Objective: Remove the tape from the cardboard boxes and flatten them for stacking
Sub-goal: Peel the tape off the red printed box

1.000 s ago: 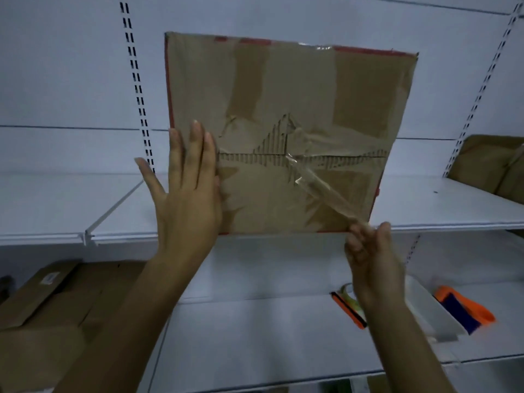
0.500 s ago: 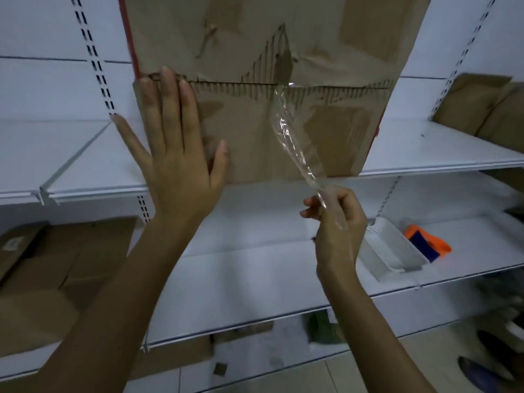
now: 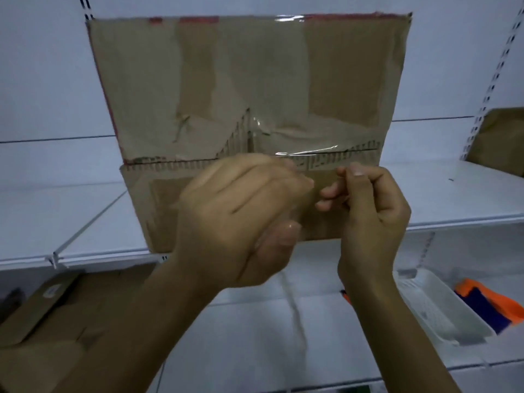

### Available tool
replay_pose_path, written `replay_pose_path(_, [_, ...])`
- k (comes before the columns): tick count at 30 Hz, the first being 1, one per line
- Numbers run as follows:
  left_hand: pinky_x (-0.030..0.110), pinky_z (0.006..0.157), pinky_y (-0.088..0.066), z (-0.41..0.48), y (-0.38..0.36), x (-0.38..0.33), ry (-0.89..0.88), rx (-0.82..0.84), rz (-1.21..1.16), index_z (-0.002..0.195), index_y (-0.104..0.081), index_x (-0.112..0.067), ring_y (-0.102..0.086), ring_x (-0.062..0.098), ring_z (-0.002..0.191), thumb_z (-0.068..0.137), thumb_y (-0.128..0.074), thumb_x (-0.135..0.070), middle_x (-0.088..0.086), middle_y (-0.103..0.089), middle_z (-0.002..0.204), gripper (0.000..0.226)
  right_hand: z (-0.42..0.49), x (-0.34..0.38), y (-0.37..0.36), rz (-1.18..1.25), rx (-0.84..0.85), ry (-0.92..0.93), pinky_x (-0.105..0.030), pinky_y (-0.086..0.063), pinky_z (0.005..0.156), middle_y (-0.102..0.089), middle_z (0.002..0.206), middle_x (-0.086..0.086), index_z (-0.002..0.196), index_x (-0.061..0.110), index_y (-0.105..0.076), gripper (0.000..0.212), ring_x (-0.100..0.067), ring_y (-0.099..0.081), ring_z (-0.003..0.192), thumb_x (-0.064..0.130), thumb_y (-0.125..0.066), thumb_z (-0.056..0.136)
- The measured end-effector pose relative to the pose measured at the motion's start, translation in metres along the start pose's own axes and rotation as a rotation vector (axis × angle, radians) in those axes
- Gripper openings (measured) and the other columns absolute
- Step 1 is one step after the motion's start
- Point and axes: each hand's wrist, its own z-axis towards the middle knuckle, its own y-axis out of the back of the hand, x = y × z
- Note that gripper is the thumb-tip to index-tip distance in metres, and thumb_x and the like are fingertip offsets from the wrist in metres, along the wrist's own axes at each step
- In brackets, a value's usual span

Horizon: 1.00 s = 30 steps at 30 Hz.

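Note:
A worn brown cardboard box (image 3: 255,75) with red edges stands on the upper white shelf (image 3: 453,199), its flap seam facing me. A strip of clear tape (image 3: 309,150) still lies along the right half of that seam. Both hands are together in front of the lower flap. My left hand (image 3: 235,217) is curled, with the peeled clear tape bunched between its thumb and fingers. My right hand (image 3: 374,211) pinches the tape's other end between thumb and fingertips, just right of the left hand.
Flattened cardboard (image 3: 42,321) lies on the lower shelf at the left. A white plastic tray (image 3: 442,310) and an orange and blue object (image 3: 493,304) sit on the lower shelf at the right. Another cardboard piece (image 3: 502,146) leans at the upper shelf's right end.
My left hand has left the box face and closed on the peeled tape. My right hand rose from below the shelf edge to meet it in front of the lower flap.

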Motion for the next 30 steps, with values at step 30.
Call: replay_pose_path(30, [0.060, 0.110, -0.020, 0.118, -0.143, 0.004, 0.447, -0.017, 0.711, 0.143, -0.030, -0.005, -0.024, 0.029, 0.142, 0.088, -0.046, -0.040, 0.012, -0.033, 0.148, 0.067, 0.193, -0.091, 0.029, 0.004, 0.614, -0.227, -0.017, -0.042, 0.101, -0.053, 0.132, 0.004, 0.137, 0.012, -0.048, 0.040, -0.001, -0.052, 0.115, 0.004, -0.040, 0.098])
